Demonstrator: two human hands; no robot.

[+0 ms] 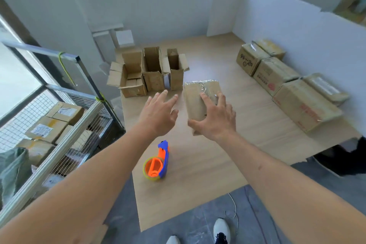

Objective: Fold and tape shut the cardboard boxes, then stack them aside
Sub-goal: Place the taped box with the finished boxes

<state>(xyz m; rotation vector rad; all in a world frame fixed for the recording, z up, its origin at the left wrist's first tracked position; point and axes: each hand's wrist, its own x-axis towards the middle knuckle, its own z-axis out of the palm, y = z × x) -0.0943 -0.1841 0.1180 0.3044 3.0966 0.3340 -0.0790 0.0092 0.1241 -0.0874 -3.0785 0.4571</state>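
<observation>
Boxes (287,87) taped and lined up at right, three open ones (146,74) left to do, right hand (214,120) flat on taped box (200,101), left hand (159,112) spread, holding nothing.

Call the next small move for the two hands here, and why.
Probably bring the left hand onto the taped box so both hands can lift it toward the sealed boxes at the right. The right hand already rests on it with spread fingers, and the tape dispenser lies set down.
</observation>
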